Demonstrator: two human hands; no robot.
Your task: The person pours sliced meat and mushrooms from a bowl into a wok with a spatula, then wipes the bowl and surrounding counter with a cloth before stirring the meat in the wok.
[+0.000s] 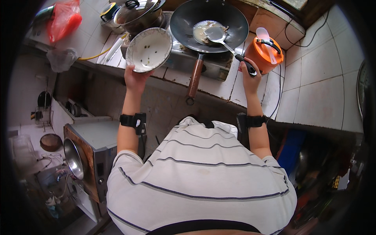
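Observation:
My left hand (136, 77) grips the lower rim of a white patterned bowl (149, 53). The bowl is tilted, and a few small dark bits cling to its inside. In my right hand (250, 77) is the black handle of a metal spatula (216, 34). The spatula's blade rests inside a dark wok (182, 32), over a pool of pale liquid (201, 28) with small brownish pieces. The wok sits on a gas stove (216, 66), its brown wooden handle (196, 75) pointing towards me.
An orange lidded container (261, 60) with a pale plastic spoon (262, 33) on top stands right of the wok. Behind the bowl is a glass-lidded pot (138, 17). A red plastic bag (65, 22) lies at the far left. A black cable (279, 91) crosses the counter's right side.

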